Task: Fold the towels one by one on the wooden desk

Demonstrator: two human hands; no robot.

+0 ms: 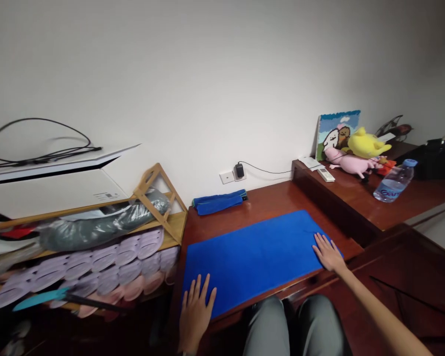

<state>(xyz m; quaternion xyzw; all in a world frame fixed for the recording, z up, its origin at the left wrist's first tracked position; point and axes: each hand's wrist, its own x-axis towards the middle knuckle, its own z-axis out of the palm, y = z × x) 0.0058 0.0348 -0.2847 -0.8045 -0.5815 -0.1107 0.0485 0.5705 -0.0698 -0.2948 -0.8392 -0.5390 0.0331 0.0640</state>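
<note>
Blue cloth [254,259] lies flat along bench's [218,230] front edge. Our left hand [197,309], open, presses its front left corner; our right hand [327,252], open, rests near its right end. Folded blue cloth [219,201] sits near bench's back left corner.

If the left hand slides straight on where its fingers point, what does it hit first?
Past the flat blue cloth beneath it, the left hand would probably meet the folded blue cloth near the wall; depth is unclear.
</note>
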